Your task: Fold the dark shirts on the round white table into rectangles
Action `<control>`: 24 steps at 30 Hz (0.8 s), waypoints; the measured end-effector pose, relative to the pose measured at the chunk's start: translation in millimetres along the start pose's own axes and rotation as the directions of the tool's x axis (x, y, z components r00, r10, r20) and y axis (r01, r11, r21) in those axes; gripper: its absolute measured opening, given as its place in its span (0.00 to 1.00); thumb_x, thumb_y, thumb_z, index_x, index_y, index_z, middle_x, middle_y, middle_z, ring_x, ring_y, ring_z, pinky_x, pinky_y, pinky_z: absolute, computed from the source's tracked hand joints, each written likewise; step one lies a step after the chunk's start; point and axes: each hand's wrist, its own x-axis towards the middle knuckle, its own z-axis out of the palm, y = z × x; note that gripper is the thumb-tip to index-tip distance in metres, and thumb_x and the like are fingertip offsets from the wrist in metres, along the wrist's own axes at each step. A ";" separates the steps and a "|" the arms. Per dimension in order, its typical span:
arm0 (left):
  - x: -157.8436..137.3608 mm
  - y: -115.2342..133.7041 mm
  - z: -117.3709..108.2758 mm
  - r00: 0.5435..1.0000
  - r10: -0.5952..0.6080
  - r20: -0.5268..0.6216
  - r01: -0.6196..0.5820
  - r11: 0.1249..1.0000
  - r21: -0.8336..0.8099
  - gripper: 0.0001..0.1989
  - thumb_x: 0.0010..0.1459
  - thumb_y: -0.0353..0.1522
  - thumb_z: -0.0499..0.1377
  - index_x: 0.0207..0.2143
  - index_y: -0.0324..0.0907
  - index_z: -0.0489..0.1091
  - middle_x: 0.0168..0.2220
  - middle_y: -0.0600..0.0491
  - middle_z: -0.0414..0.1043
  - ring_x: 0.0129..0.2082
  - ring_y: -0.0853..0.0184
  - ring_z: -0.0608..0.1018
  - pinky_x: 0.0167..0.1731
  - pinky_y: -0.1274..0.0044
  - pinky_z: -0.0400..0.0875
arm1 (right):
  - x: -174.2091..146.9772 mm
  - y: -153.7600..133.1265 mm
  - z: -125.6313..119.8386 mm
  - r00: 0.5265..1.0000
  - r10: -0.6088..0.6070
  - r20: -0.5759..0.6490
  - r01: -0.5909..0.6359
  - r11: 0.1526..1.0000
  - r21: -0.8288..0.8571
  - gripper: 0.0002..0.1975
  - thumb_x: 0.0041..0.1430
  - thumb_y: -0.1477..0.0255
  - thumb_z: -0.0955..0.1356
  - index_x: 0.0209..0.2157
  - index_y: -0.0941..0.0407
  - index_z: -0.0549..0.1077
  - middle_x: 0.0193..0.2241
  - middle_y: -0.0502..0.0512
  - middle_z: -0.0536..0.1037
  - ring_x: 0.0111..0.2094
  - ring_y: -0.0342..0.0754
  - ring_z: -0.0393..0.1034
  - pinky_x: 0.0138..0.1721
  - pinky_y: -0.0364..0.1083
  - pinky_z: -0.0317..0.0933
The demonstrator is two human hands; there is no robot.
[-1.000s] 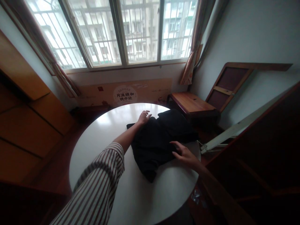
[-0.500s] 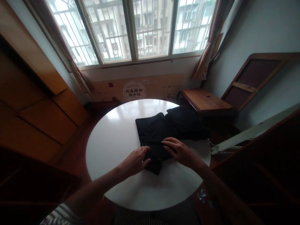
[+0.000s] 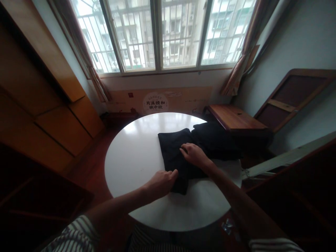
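A black garment [image 3: 173, 144] lies partly folded on the round white table [image 3: 126, 159], with a narrower part jutting toward me at its near end. My left hand [image 3: 163, 181] is closed on the cloth at the near left edge, its thumb side toward the right. Over the middle of the garment, my right hand [image 3: 194, 154] has its fingers curled together in a pinch on the fabric. What type of garment it is, I cannot tell. Against its far right side rests a stack of folded black clothes [image 3: 217, 140].
Beyond the table at the right stands a low wooden table [image 3: 233, 117]. A pale bar [image 3: 283, 157] slants up at the right, beside a dark wooden edge. Orange-brown cabinets [image 3: 60, 122] line the left. A barred window [image 3: 178, 35] is ahead.
My right hand has moved away from me across the garment, its fingers going from spread to pinched. My left hand has closed more tightly at the near edge. The view has shifted slightly.
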 end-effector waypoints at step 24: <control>40.7 -27.0 -33.1 0.936 0.307 -0.171 -0.314 0.950 -0.011 0.17 0.67 0.37 0.51 0.28 0.40 0.73 0.29 0.48 0.75 0.28 0.64 0.78 0.31 0.74 0.71 | 130.5 -33.6 78.9 0.964 -0.054 0.260 0.051 0.999 0.021 0.31 0.72 0.59 0.48 0.70 0.56 0.46 0.70 0.56 0.50 0.70 0.51 0.43 0.67 0.61 0.39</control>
